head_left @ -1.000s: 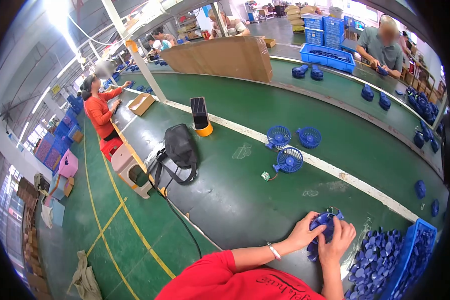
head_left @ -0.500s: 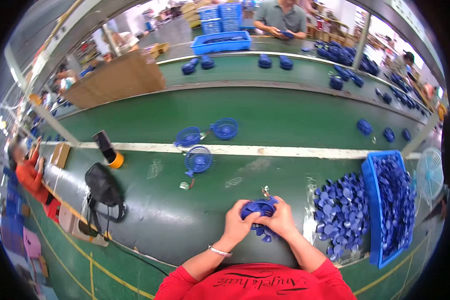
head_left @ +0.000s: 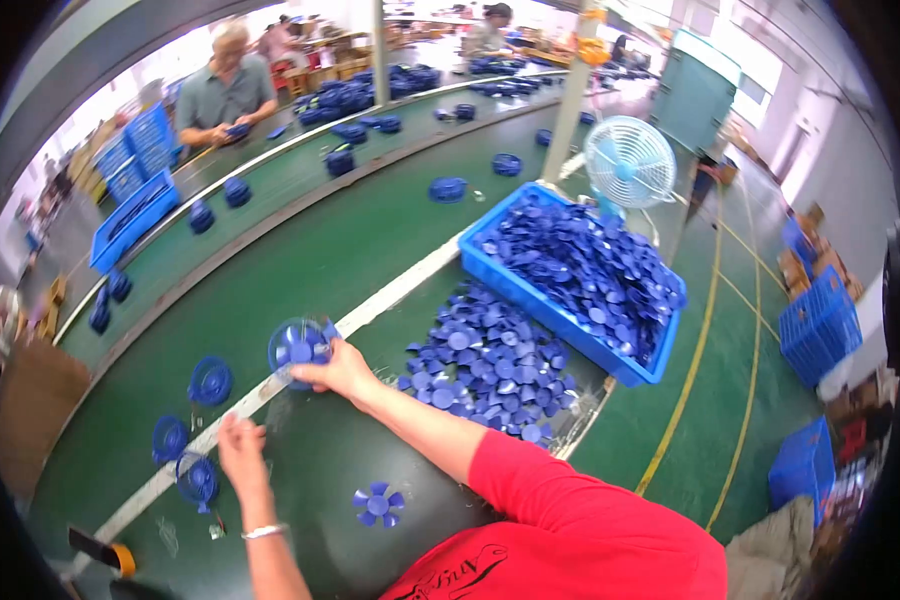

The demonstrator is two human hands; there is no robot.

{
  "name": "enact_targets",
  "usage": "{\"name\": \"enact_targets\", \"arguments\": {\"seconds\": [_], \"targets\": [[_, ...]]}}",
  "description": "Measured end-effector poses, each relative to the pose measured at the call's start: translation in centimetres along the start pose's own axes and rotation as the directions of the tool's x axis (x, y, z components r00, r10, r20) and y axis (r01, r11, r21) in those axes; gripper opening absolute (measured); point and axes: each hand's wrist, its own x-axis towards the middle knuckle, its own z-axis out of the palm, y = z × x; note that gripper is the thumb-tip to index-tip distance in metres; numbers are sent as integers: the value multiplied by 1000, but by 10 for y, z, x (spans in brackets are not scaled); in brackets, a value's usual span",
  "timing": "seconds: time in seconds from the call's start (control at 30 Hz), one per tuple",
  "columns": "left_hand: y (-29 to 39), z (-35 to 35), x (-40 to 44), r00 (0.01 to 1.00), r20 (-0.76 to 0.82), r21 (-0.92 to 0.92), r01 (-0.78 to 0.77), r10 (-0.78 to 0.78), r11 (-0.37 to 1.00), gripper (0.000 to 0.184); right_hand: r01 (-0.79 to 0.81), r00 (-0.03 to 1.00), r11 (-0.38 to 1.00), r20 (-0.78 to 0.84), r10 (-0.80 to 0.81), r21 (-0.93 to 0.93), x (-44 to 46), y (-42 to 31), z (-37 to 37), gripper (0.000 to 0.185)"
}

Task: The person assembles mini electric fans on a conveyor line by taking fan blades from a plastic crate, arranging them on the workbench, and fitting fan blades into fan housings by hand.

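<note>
Clock directions are read about the right hand (head_left: pixel 338 372), which we see grasping the near edge of a blue cage (head_left: pixel 296 347) at 10 o'clock. The cage overlaps the white strip (head_left: pixel 402 290) in our view; whether it touches the bench (head_left: pixel 315 475) we cannot tell. The left hand (head_left: pixel 245 462), at 7 o'clock, is released, its fingers loosely curled. Three other cages (head_left: pixel 210 381) lie between 8 and 9 o'clock, near the left hand, and a lone rotor (head_left: pixel 378 505) lies at 5 o'clock. At 3 o'clock we note a heap of blue parts (head_left: pixel 480 350), just beside a filled bin (head_left: pixel 570 332) at 2 o'clock. Beyond the bin stands a fan (head_left: pixel 630 162); a worker (head_left: pixel 228 98) appears at 11 o'clock.
</note>
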Motion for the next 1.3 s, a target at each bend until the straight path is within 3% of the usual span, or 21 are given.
{"name": "enact_targets", "arguments": {"seconds": [0.03, 0.07, 0.1, 0.13, 0.17, 0.2, 0.23, 0.33, 0.43, 0.5, 0.57, 0.63, 0.8, 0.9, 0.97, 1.03, 1.07, 1.1, 1.17, 1.27, 1.3], "targets": [[-20, -16, 28, 997, -13, 58, -76, 77, 995, 38, 34, 988, 993, -155, -17, 109, 10, 1, -6, 63], [-22, -27, 54, 996, -87, 193, 11, 5, 981, 34, 22, 987, 980, -158, 11, 200, 24, 17, -14, 65], [-36, -37, 80, 985, -172, 276, 43, 5, 960, 37, 3, 977, 988, -210, 29, 153, 33, 40, -13, 51], [-42, -45, 102, 974, -225, 410, 105, -11, 906, 42, 81, 990, 996, -113, -85, -44, -1, 19, -21, 32], [-44, -47, 115, 961, -275, 461, 118, 15, 879, 46, 218, 975, 974, -31, -220, -58, -21, 28, -20, 16], [-33, -48, 122, 969, -241, 530, 176, -51, 830, 52, 503, 860, 840, 20, -510, -206, -36, 46, -16, 18], [-22, -46, 127, 968, -220, 599, 230, -119, 767, 60, 430, 902, 855, 185, -391, -289, -72, 27, -21, 24], [-17, -37, 142, 990, -140, 839, 112, 12, 533, 72, 609, 784, 657, 461, -416, -444, -130, 44, -28, 20], [28, -1, 116, 977, -212, 908, 204, -18, 366, 51, 679, 734, 511, 457, -502, -528, -149, 76, -48, 12], [19, 3, 127, 975, -221, 913, 220, -38, 345, 38, 604, 791, 498, 390, -471, -622, -161, 52, -65, 5], [13, 9, 129, 967, -252, 895, 227, 17, 384, 31, 491, 870, 634, 295, -396, -597, -164, 49, -71, 5], [16, 18, 128, 956, -293, 897, 270, 14, 349, 28, 547, 837, 598, 395, -378, -586, -164, 43, -70, 13], [21, 3, 114, 968, -184, 910, 103, 169, 401, 32, 715, 679, 477, 671, -299, -511, -161, 33, -46, 39], [17, -8, 87, 950, -66, 772, -145, 305, 619, 34, 847, 521, 341, 765, -379, -408, -158, 48, -23, 22], [22, -12, 58, 995, -47, 434, -63, 93, 899, 33, 857, 513, 293, 755, -408, -424, -156, 60, -13, 9], [-13, -32, 37, 998, -42, 102, -44, 49, 994, 29, 859, 512, 235, 768, -384, -455, -154, 63, -8, 10], [18, -22, -2, 999, -35, 23, 18, -17, 1000, 31, 842, 539, 194, 779, -322, -503, -153, 60, -10, 12], [11, -31, -15, 990, -4, -65, 140, -140, 988, 32, 809, 587, 241, 714, -382, -536, -149, 51, -13, 14], [17, -20, -54, 980, -89, -198, 157, -177, 968, 38, 753, 655, 351, 575, -491, -557, -150, 28, -13, 18], [2, -13, -94, 982, -14, -394, 169, -190, 903, 42, 786, 579, 359, 398, -711, -503, -150, 8, 2, 42], [-3, -11, -102, 984, 24, -459, 167, -175, 873, 42, 803, 531, 313, 372, -761, -506, -152, 3, 7, 37]]}}
